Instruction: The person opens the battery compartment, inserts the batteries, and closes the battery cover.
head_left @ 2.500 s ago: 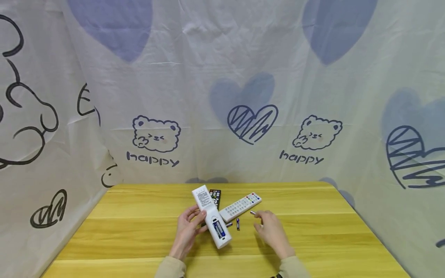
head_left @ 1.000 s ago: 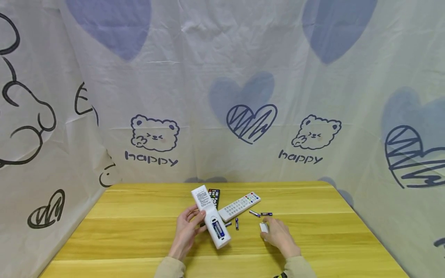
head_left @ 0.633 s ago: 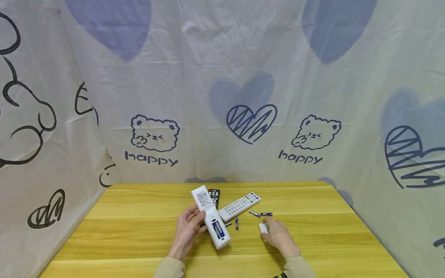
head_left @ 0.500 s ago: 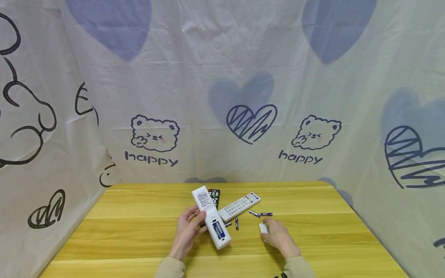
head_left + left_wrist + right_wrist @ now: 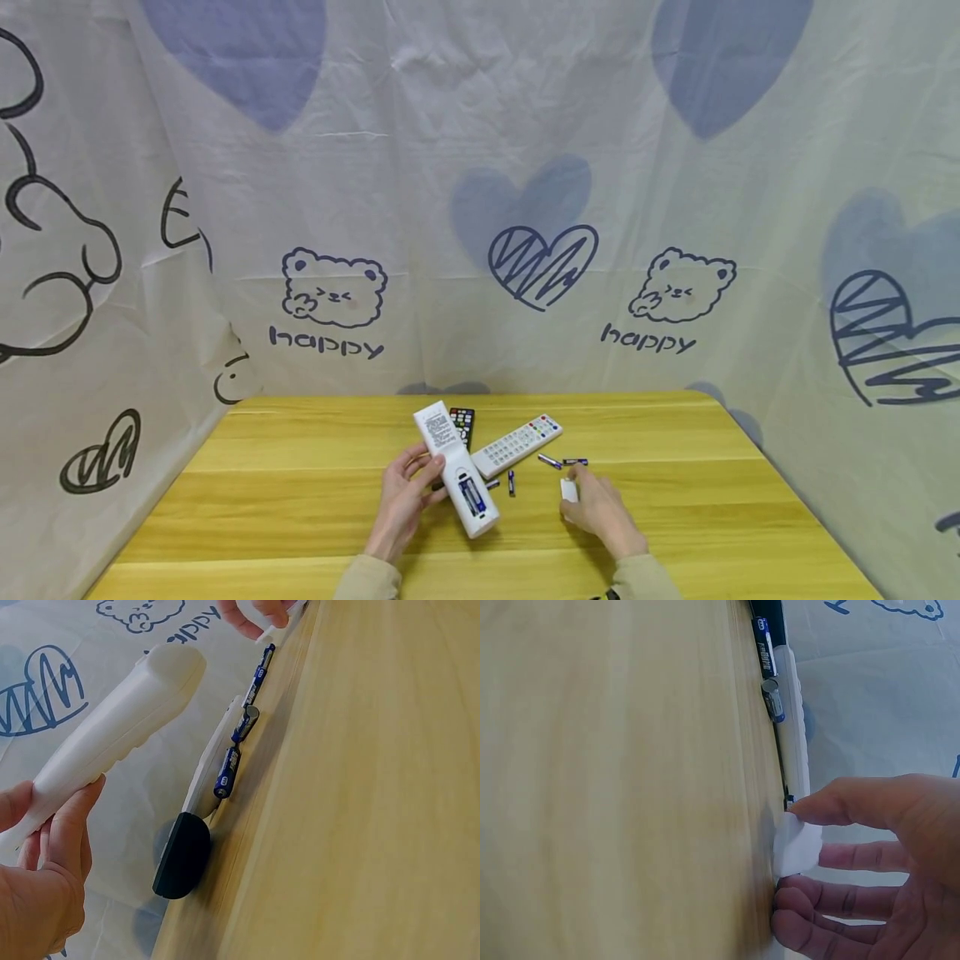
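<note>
Counter (image 5: 675,517) of yellow wood grain spreads below. The left hand's (image 5: 402,497) fingers grip a long white plastic remote (image 5: 456,468), raised just left of the white button remote (image 5: 519,446); I'd guess it light, stiff, slightly slick, best held mid-body, clear of its open bay (image 5: 472,497). Right of the button remote, the right hand's (image 5: 600,508) fingers pinch a small white plastic cover (image 5: 568,490), likely thin; hold its edges.

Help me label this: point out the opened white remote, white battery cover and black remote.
Opened white remote (image 5: 453,469): head view, middle of its back.
White battery cover (image 5: 798,847): right wrist view, broad face.
Black remote (image 5: 463,425): head view, button face.
</note>
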